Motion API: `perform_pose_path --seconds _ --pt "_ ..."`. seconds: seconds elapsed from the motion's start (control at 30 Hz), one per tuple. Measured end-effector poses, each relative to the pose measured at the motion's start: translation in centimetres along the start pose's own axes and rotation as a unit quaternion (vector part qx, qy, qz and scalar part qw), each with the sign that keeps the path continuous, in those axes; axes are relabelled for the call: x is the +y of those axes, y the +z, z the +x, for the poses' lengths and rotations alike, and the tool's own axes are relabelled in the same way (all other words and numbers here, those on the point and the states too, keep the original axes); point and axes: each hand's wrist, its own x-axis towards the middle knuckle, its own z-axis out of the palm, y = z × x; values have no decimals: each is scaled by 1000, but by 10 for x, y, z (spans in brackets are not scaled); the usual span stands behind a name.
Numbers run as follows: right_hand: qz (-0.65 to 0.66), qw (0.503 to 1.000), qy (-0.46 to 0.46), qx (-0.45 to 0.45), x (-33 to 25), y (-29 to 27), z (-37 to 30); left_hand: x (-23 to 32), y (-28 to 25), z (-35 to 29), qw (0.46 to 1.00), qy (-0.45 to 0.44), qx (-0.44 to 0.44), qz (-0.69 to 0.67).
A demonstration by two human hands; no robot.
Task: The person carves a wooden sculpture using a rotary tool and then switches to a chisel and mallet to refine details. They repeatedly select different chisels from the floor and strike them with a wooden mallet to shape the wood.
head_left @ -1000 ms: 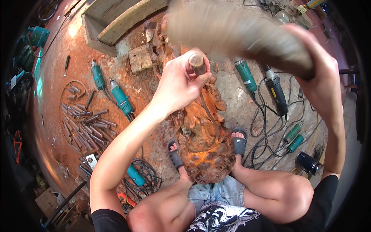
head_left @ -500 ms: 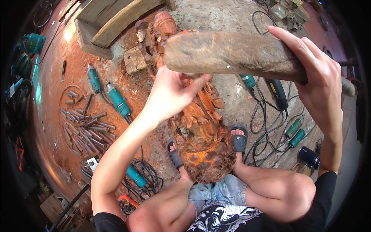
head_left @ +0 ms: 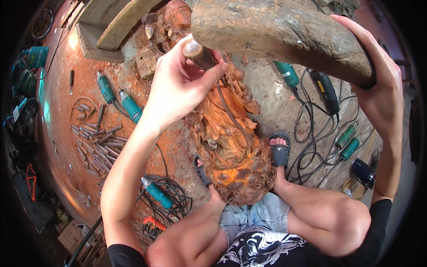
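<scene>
A reddish-brown wood carving (head_left: 231, 151) with figures and knobbly relief lies between my legs, its near end by my shorts. My left hand (head_left: 175, 84) is closed round a carving chisel (head_left: 198, 53) over the far half of the carving. The chisel's round butt end points up at me; its cutting tip is hidden behind my hand. My right hand (head_left: 378, 80) grips a thick, worn wooden mallet (head_left: 275, 33), raised above the carving. The mallet's head reaches left, close to the chisel's butt but apart from it in view.
Many loose chisels (head_left: 100, 144) lie on the dusty floor at left. Green power grinders (head_left: 106, 89) lie there too; more tools and tangled black cords (head_left: 307, 138) are at right. A wooden bench-like frame (head_left: 98, 44) stands far left, and another grinder (head_left: 156, 192) by my left knee.
The mallet has risen away from the chisel, uncovering its butt end. My left hand has shifted slightly left and up in view, still on the chisel.
</scene>
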Motion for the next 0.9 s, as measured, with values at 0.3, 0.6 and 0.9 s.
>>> perform_pose_path --seconds 0.3,0.6,0.9 --pt "32 999 20 22 11 -6 -9 15 9 -2 998 8 -39 50" --pt "60 996 24 56 14 -15 -15 13 7 0 990 57 -71 104" --pt "-66 997 -25 25 -20 -14 -1 9 9 -14 964 119 -21 237"
